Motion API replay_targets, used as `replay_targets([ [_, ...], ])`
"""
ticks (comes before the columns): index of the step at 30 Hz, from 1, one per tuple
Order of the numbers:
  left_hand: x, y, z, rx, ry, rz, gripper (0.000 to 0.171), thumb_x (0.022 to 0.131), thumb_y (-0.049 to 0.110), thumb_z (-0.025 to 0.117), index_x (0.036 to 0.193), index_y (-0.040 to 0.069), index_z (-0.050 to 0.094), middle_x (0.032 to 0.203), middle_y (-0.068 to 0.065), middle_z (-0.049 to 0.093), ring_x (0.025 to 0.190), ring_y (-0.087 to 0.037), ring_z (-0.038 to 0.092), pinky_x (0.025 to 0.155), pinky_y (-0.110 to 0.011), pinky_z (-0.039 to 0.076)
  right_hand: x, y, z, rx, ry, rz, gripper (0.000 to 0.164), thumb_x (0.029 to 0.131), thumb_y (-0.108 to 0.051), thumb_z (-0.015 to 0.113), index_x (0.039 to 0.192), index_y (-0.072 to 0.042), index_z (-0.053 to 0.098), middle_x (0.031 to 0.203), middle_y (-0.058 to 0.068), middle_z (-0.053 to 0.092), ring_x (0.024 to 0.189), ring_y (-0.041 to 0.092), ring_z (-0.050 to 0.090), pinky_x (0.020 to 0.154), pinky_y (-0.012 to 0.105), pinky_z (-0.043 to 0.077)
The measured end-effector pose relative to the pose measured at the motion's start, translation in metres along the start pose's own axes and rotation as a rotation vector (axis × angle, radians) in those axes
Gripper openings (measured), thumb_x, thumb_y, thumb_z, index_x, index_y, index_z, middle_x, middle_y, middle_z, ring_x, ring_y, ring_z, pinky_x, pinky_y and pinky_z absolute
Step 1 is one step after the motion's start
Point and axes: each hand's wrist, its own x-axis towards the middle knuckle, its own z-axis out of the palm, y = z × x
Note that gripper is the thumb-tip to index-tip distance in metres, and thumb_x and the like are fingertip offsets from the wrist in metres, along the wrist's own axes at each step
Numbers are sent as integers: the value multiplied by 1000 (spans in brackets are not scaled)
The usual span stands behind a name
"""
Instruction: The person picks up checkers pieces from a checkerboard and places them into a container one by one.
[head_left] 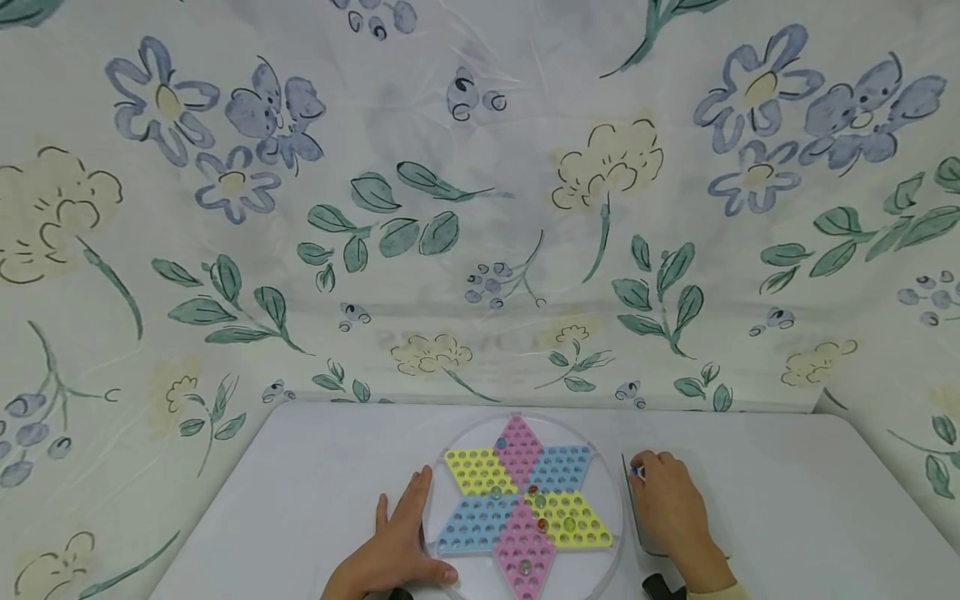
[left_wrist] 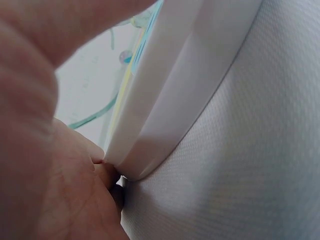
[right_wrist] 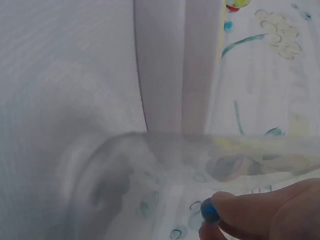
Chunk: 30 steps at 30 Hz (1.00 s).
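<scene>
Blue marble [right_wrist: 210, 210]: pinched between thumb and finger of the right hand [head_left: 671, 504], at the tips, likely because it is so small and round.
Left hand [head_left: 397, 546]: fingers straight and spread against the left rim of the star board [head_left: 472, 525], seemingly to steady it.
Clear tray [right_wrist: 175, 150]: right of the board, handy for the pinching hand.
Scattered marbles [head_left: 570, 525]: on the holed board, where the hollows should stop them rolling.
White table [head_left: 300, 467]: under everything.
</scene>
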Motion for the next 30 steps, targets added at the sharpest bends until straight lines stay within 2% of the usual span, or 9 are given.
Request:
replay_targets([
  [12, 1, 0, 1, 3, 2, -3, 145, 58, 47, 96, 160, -2, 4, 165, -26, 9, 151, -46, 1, 110, -67, -22, 1, 3, 3, -4, -42, 31, 16, 92, -6, 69, 106, 3, 68, 89, 11, 63, 84, 28, 61, 62, 40, 56],
  [25, -1, 1, 1, 8, 2, -8, 146, 58, 48, 95, 159, -3, 5, 165, -27, 10, 151, -47, 1, 110, -67, -22, 2, 1, -6, 7, -43, 56, 19, 94, -6, 67, 110, 3, 67, 94, 13, 64, 89, 29, 61, 70, 43, 57],
  [30, -1, 2, 0, -1, 4, 1, 145, 57, 46, 96, 159, -3, 5, 165, -27, 10, 151, -46, 0, 110, -66, -23, 2, 0, -7, 21, -17, 38, 20, 93, -6, 68, 111, 2, 68, 96, 12, 65, 90, 28, 61, 70, 42, 57],
])
